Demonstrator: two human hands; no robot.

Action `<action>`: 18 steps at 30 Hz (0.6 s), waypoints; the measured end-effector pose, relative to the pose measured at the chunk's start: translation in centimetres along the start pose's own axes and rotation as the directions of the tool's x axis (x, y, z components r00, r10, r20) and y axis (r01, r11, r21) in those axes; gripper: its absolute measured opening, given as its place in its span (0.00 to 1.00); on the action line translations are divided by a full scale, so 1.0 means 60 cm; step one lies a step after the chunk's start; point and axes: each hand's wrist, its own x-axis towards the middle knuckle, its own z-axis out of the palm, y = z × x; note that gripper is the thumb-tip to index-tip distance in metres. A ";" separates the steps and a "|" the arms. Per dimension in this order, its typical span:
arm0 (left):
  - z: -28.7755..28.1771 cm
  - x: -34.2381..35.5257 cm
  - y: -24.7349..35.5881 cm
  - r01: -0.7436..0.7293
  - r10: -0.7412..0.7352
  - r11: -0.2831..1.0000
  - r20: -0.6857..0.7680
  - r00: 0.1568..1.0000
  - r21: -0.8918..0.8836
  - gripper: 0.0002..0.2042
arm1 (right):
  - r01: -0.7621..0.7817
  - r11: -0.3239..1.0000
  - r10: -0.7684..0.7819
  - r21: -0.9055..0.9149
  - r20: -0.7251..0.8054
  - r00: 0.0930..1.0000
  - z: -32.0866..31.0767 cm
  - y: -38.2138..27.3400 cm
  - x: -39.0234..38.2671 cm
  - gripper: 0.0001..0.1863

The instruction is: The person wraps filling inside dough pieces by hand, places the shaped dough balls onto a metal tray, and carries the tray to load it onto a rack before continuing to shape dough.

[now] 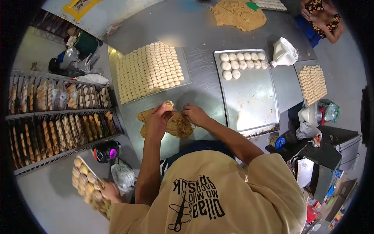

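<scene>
In my left hand [159, 119], a small piece of pale dough [168, 105] with some brown on it is pinched between thumb and fingers. My right hand [194, 115] has its fingers curled down at the upper edge of a brown, crumbly mass [179, 130] spread on the steel table [198, 84]; what they hold, if anything, is hidden. Beyond my left hand lies a tray [187, 81] packed with rows of small dough pieces [163, 62]. To my right, a large tray [247, 105] bears several round white dough balls [233, 64] in its upper part.
A co-worker [323, 21] stands at upper right. Another person's hand [111, 191] carries a tray of rolls [85, 175] at lower left. Bread racks [58, 113] line the left. A white bag [283, 52], filled tray [311, 84] and brown mound [237, 15] sit on the table.
</scene>
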 end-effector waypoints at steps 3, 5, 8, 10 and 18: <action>0.009 -0.011 -0.003 -0.006 0.003 0.999 0.080 0.997 0.045 0.19 | 0.016 1.000 -0.016 0.011 0.017 1.000 0.013 -0.001 -0.010 0.10; 0.027 -0.019 0.002 -0.018 0.010 0.998 0.131 0.991 0.058 0.19 | 0.032 0.998 -0.032 -0.044 0.004 0.999 0.007 -0.002 -0.015 0.08; 0.026 -0.038 0.005 -0.006 -0.005 0.998 0.156 0.988 0.066 0.20 | -0.265 0.964 0.265 -0.025 0.215 0.940 -0.064 -0.036 -0.025 0.08; 0.031 -0.046 0.008 -0.028 -0.003 0.986 0.190 0.982 0.162 0.20 | -0.566 0.670 0.582 0.480 0.134 0.802 -0.158 -0.067 -0.041 0.10; 0.053 -0.040 -0.006 -0.114 -0.034 0.931 0.393 0.919 0.347 0.22 | -0.451 0.342 0.481 0.825 0.259 0.838 -0.257 -0.121 -0.013 0.15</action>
